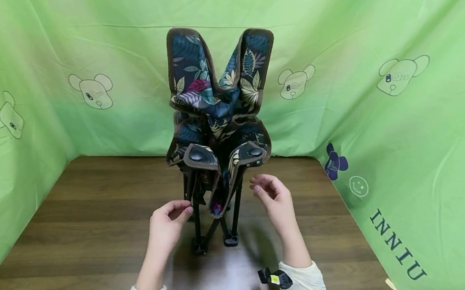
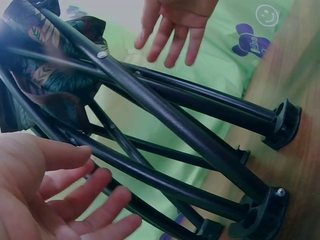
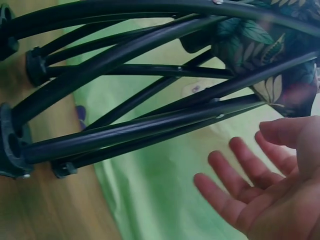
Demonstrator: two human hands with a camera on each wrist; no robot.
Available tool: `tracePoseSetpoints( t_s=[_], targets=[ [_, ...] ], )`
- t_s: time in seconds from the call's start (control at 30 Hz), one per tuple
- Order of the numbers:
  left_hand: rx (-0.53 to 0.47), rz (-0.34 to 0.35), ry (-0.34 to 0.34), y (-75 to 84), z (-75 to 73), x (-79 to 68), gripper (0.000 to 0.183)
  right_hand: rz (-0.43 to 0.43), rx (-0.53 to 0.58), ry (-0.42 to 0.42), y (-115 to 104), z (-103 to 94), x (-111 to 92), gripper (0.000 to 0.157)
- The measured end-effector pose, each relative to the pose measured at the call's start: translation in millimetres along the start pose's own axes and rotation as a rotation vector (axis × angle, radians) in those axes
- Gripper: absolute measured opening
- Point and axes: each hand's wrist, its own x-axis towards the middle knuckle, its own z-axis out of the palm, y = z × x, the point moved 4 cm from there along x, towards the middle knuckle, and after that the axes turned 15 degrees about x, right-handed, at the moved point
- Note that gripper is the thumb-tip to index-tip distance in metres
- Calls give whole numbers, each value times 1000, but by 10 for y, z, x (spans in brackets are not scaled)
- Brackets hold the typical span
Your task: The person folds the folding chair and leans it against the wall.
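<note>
A folding camp chair (image 1: 219,103) in dark leaf-print fabric stands upright and partly folded in the middle of the table. Its black tube legs (image 2: 165,115) cross each other and end in plastic feet (image 1: 231,239). My left hand (image 1: 170,224) is close beside the legs on the left, fingers loosely bent with nothing between them. On the other side my right hand (image 1: 275,202) hovers just off the legs, its fingers relaxed and apart in the right wrist view. Both palms face the frame.
Wood-grain tabletop (image 1: 94,218) lies under the chair. Green cloth (image 1: 117,43) printed with bear faces hangs behind and on both sides, close to the chair's back. Black wrist straps (image 1: 280,278) sit over my white sleeves (image 1: 302,283).
</note>
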Motion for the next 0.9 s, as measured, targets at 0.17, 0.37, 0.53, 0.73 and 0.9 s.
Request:
tracePoseSetpoints(
  t_s=[0.17, 0.37, 0.53, 0.73, 0.9],
  targets=[
    [33, -20, -40, -14, 76, -28, 15, 106, -54, -8, 130, 28, -26, 31],
    [14, -42, -56, -33, 181, -44, 16, 184, -101, -24, 250, 93, -80, 31],
    [-7, -43, -33, -49, 234, -35, 14, 224, -113, -22, 353, 142, -121, 27],
    [-85, -79, -35, -97, 291, -58, 24, 246, -121, -7, 430, 183, -159, 21],
    [-129, -74, -34, -126, 317, -53, 27, 242, -116, -11, 423, 225, -184, 21]
  ],
)
